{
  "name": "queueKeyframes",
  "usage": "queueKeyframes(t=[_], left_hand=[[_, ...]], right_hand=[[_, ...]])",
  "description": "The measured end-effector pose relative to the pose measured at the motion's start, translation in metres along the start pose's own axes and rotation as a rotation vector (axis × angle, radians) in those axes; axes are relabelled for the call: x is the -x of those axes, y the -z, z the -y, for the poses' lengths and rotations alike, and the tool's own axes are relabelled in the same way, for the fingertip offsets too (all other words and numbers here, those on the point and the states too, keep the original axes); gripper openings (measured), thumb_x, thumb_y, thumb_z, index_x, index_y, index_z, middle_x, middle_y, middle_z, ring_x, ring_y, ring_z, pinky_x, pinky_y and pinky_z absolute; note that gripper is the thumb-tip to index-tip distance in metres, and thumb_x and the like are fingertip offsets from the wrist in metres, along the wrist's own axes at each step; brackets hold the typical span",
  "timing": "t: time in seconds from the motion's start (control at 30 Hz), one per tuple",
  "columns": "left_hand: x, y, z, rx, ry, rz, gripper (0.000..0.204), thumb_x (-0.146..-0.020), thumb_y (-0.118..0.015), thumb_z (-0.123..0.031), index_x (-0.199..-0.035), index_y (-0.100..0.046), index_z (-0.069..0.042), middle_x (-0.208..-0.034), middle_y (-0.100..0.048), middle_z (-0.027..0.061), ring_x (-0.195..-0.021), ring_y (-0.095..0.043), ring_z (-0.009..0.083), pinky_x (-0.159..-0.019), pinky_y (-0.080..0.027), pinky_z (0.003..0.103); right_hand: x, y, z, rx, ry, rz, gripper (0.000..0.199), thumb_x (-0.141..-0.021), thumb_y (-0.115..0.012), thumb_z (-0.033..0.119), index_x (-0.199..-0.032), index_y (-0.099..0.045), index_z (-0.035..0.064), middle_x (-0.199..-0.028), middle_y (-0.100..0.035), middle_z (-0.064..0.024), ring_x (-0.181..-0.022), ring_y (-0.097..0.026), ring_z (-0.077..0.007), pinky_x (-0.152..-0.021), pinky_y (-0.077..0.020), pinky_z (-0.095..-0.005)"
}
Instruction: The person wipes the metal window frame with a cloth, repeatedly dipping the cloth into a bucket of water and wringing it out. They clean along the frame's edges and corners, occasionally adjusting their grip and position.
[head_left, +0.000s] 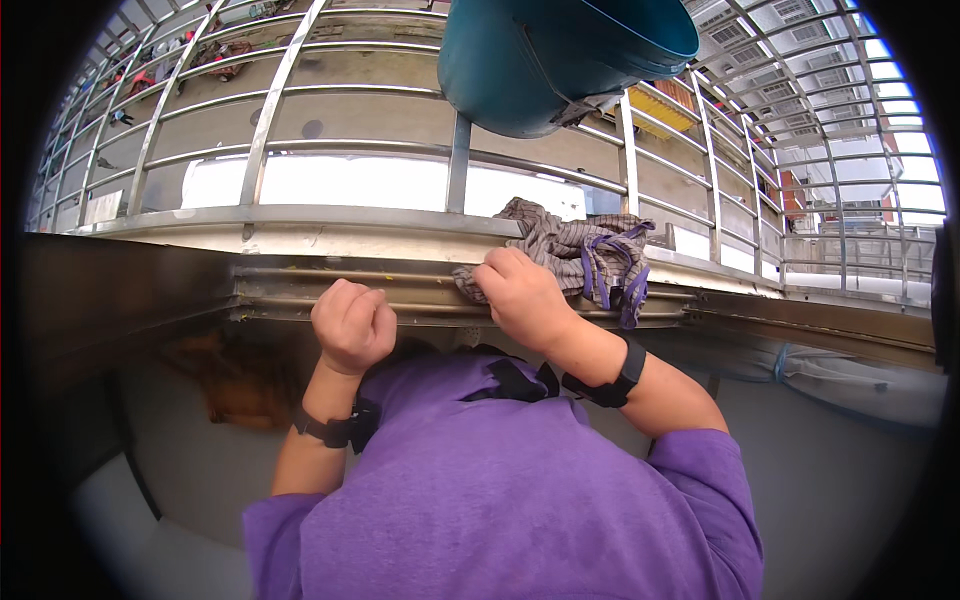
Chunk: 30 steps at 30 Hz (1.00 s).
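My right hand (pixel 525 305) is closed on the left end of a crumpled grey-brown striped cloth (pixel 560 240) with purple edging. The cloth lies bunched across the metal window track (pixel 420 290) and the ledge beyond it, its purple strips hanging toward me. To the left, my left hand (pixel 352 325) is curled into a fist at the near edge of the track, and nothing sticks out of it. Its palm side is hidden. Small yellowish bits lie along the track's grooves.
A blue-green bucket (pixel 530 70) with a wire handle sits beyond the ledge, against the metal bars (pixel 265 110). Through the bars, the ground shows far below. Brown frame sides (pixel 130 285) flank the track at left and right. A clear plastic-wrapped thing (pixel 850 375) is at the right.
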<state>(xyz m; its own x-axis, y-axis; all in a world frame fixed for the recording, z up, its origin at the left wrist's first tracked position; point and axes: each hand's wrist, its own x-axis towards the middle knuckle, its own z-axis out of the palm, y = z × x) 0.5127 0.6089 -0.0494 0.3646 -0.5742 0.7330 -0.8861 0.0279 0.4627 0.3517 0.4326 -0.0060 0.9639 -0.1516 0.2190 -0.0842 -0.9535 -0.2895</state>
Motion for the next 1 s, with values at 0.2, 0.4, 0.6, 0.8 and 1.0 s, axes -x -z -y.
queueKeyframes(t=[0.2,0.4,0.6,0.8,1.0], left_hand=[[0.003,-0.003,0.001,0.015,0.007,-0.055,0.015,-0.059,-0.061,0.005,-0.073,-0.060,-0.002,-0.063,-0.053,0.0095,-0.050,-0.050,0.0259,-0.044,-0.041,0.034],[0.004,-0.002,0.001,0.095,0.041,-0.098,0.014,-0.059,-0.059,0.004,-0.071,-0.059,-0.002,-0.062,-0.053,0.0096,-0.049,-0.050,0.0258,-0.043,-0.041,0.034],[0.002,0.004,0.000,0.166,0.107,-0.113,0.014,-0.060,-0.059,0.006,-0.071,-0.057,-0.003,-0.061,-0.052,0.0107,-0.050,-0.050,0.0270,-0.045,-0.040,0.035],[0.004,0.012,0.005,0.264,0.210,-0.134,0.015,-0.060,-0.059,0.007,-0.071,-0.057,-0.003,-0.059,-0.051,0.0111,-0.049,-0.049,0.0272,-0.045,-0.040,0.034],[0.002,0.008,0.000,0.271,0.191,-0.160,0.015,-0.061,-0.058,0.008,-0.071,-0.056,-0.002,-0.058,-0.051,0.0103,-0.047,-0.048,0.0253,-0.045,-0.038,0.033]], right_hand=[[0.046,0.032,-0.015,0.288,-0.193,0.184,0.028,-0.074,-0.062,0.006,-0.102,-0.059,0.0097,-0.085,-0.054,-0.0086,-0.078,-0.056,-0.0269,-0.064,-0.0481,-0.0376],[-0.029,-0.002,0.017,0.030,0.050,0.213,0.018,-0.072,-0.058,0.006,-0.090,-0.055,0.0069,-0.077,-0.054,-0.0085,-0.073,-0.058,-0.0273,-0.061,-0.0493,-0.0394],[-0.071,-0.037,0.048,0.078,0.158,0.057,0.008,-0.073,-0.058,0.012,-0.075,-0.052,0.0069,-0.071,-0.053,-0.0077,-0.065,-0.059,-0.0222,-0.050,-0.0502,-0.0344],[-0.028,-0.008,0.026,0.063,-0.014,0.170,0.017,-0.069,-0.057,0.001,-0.085,-0.053,0.0063,-0.080,-0.055,-0.0098,-0.075,-0.059,-0.0292,-0.062,-0.0501,-0.0399],[0.006,0.009,-0.008,0.199,0.007,0.219,0.014,-0.071,-0.057,0.004,-0.083,-0.051,0.0054,-0.075,-0.054,-0.0099,-0.069,-0.060,-0.0258,-0.056,-0.0508,-0.0361]])
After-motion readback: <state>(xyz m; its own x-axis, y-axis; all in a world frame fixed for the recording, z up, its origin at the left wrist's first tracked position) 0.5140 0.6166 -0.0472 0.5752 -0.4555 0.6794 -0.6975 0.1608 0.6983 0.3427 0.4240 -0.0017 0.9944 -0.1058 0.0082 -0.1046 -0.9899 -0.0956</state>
